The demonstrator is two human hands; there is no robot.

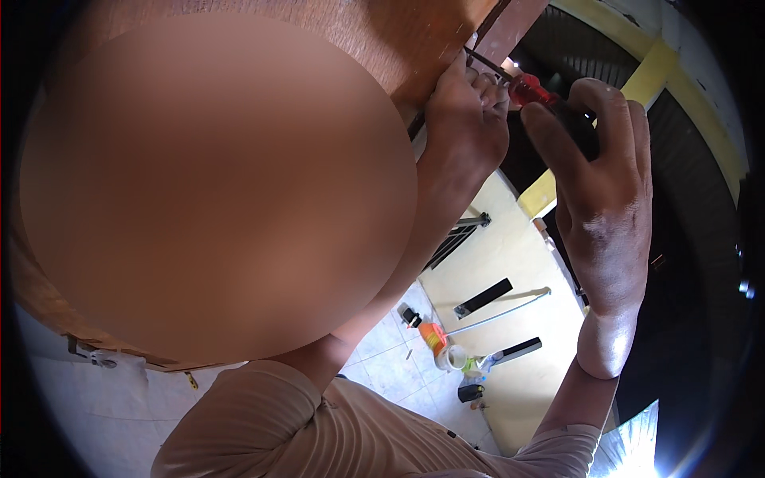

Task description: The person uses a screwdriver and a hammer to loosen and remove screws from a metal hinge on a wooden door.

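Note:
A screwdriver [532,91] with a red and black handle is gripped in my right hand [606,183], the fingers wrapped round the handle. Its thin dark shaft slants up and left to the edge of a brown wooden panel [382,48]. My left hand [470,119] is raised at that edge, fingers curled and thumb beside the shaft's tip. What the left fingers pinch there, and any screw at the tip, is too small or hidden to make out. A large blurred patch covers much of the panel.
A metal latch [92,354] sits on the panel's lower left edge. Below, a pale wall [518,263] with dark slots meets a tiled floor [390,358]. An orange bottle [433,337], a white tub [453,357] and other small things stand along it. Yellow beams [649,80] are at upper right.

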